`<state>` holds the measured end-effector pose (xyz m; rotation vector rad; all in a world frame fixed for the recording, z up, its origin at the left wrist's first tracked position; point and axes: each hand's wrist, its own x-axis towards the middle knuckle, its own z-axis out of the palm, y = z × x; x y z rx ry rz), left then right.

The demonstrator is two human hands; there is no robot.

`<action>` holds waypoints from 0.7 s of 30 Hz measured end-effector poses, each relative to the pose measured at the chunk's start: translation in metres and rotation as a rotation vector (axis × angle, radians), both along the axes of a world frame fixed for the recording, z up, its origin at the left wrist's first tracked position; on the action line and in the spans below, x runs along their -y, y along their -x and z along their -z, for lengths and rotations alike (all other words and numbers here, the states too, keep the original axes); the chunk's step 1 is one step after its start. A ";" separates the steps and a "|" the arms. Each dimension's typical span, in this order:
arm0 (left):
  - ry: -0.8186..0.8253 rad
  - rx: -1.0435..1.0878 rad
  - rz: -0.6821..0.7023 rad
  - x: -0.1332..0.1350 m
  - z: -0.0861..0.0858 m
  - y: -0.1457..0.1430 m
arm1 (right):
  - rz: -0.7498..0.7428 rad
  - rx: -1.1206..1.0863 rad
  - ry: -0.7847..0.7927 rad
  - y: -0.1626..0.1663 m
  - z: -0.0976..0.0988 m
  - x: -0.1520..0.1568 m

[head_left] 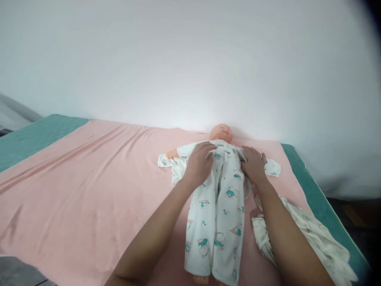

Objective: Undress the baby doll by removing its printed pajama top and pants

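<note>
A baby doll (221, 132) lies on its back, its bald head toward the wall. White long-legged clothing (229, 206) with green and pink cartoon prints covers its front, and a foot shows at the lower end. My left hand (201, 163) rests over the upper side of the clothing, fingers stretched toward the doll's chest. On the other side my right hand (253, 163) lies against the garment's edge by the doll's arm, its fingers and thumb apart. Beside the doll's arms, printed white cloth ends (164, 160) stick out from under it.
A pink blanket (89, 206) with some creases covers a green surface (38, 129). A crumpled white printed garment (315, 230) lies at the right, partly behind my right forearm. A pale wall (178, 59) stands directly behind the doll.
</note>
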<state>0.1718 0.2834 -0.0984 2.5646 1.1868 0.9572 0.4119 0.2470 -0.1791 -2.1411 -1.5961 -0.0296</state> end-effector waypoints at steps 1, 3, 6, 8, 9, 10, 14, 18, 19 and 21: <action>0.008 -0.046 0.080 0.004 -0.006 -0.018 | 0.026 -0.033 -0.018 -0.002 -0.001 0.001; -0.005 -0.211 0.198 0.006 -0.011 -0.055 | 0.056 -0.090 -0.051 -0.004 -0.002 0.002; -0.019 -0.511 0.190 0.000 -0.008 -0.108 | 0.081 -0.140 -0.088 -0.005 -0.006 0.002; 0.009 -0.625 0.128 -0.004 -0.002 -0.136 | 0.096 -0.164 -0.100 -0.003 -0.008 0.002; 0.021 -0.660 0.103 -0.005 0.001 -0.147 | 0.095 -0.171 -0.103 -0.003 -0.008 0.002; 0.029 -0.684 0.083 -0.006 0.003 -0.155 | 0.089 -0.175 -0.108 -0.003 -0.009 0.003; 0.018 -0.724 0.066 -0.011 0.000 -0.161 | 0.105 -0.195 -0.177 -0.013 -0.007 0.008; 0.021 -0.724 0.057 -0.022 -0.017 -0.143 | 0.189 -0.241 -0.306 -0.024 -0.001 0.009; 0.027 -0.718 0.056 -0.023 -0.019 -0.139 | 0.203 -0.252 -0.318 -0.026 0.000 0.009; 0.030 -0.707 0.060 -0.024 -0.019 -0.136 | 0.212 -0.270 -0.313 -0.026 0.001 0.007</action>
